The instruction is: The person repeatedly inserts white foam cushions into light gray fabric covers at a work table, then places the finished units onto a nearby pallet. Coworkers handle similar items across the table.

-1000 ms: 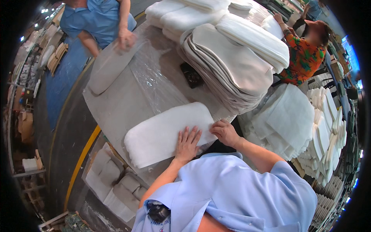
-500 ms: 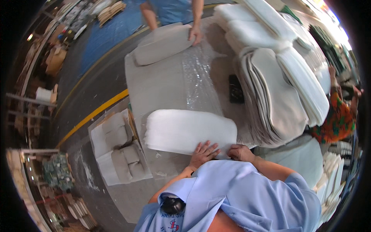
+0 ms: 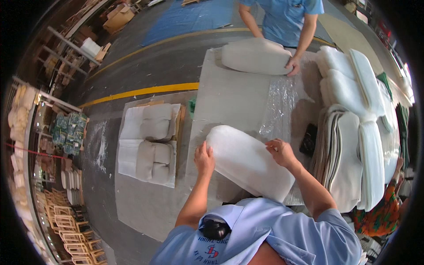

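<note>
A long white foam-like pad (image 3: 247,159) with rounded ends lies slanted on the table in front of me. My left hand (image 3: 204,160) grips its left end, thumb and fingers at the edge. At the far long edge is my right hand (image 3: 282,153), its fingertips pinched together; whatever they hold is too small to make out. Across the table a co-worker in a blue shirt has a hand (image 3: 293,64) on a similar pale pad (image 3: 256,56).
Stacks of grey covers (image 3: 342,154) and white pads (image 3: 371,163) stand at the right. Clear plastic film (image 3: 278,106) and a dark object (image 3: 308,139) lie on the table (image 3: 234,97). To the left, grey cushion pieces (image 3: 154,159) rest on a lower surface. Another person (image 3: 380,212) is at the far right.
The white pad has turned from lying crosswise to slanting down toward the right. My left hand has gone to its left end, my right hand to its far edge. The whole view has shifted.
</note>
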{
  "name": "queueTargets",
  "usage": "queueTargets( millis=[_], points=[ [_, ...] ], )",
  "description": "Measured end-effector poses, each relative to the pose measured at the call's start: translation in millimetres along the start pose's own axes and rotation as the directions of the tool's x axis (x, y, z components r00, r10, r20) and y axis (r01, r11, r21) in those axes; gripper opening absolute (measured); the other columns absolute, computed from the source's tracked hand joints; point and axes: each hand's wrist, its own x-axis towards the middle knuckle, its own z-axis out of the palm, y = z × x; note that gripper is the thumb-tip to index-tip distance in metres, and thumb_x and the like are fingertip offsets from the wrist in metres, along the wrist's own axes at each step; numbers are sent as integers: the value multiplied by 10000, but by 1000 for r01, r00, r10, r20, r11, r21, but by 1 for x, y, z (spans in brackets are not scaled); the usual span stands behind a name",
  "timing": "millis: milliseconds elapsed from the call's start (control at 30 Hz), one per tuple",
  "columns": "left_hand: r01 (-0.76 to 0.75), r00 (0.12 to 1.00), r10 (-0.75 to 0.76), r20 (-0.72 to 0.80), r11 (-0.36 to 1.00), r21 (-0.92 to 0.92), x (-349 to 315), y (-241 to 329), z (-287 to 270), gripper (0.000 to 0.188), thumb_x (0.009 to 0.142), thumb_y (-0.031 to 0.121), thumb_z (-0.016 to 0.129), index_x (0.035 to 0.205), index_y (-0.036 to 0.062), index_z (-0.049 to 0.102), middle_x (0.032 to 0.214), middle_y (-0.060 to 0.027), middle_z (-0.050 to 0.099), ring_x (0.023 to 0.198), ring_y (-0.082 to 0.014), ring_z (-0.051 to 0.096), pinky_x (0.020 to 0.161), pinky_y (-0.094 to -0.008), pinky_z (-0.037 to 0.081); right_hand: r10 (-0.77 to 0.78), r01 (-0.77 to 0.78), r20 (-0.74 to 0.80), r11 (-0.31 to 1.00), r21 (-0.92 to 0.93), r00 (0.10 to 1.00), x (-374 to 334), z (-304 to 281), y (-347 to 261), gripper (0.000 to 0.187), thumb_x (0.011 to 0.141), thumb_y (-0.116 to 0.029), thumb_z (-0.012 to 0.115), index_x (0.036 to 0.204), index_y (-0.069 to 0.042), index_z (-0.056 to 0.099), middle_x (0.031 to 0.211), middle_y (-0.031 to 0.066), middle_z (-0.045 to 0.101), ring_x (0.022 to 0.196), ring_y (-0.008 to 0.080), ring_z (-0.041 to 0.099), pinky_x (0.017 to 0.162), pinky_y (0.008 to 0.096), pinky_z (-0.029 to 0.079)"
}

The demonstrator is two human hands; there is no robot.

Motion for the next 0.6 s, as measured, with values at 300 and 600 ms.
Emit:
queueTargets(
  millis=[300,600],
  points=[
    [429,899,-438,24,866,-256,26,-40,26,510,1106,402,454,1171,-26,724,1130,-283,739,1073,-483,691,945,-540,519,-506,539,197,822,-184,840,120,101,-88,146,985,-157,700,1108,-109,763,1162,85,751,1191,334,656,1016,477,529],
    [359,927,-375,-9,892,-274,16,-48,37,398,1110,304,473,1103,0,730,1048,-239,756,937,-455,723,812,-511,561,-218,505,645,809,-300,732,203,158,-93,392,1099,-389,495,1031,-98,749,1068,104,752,1076,352,687,942,480,539]
  ],
)
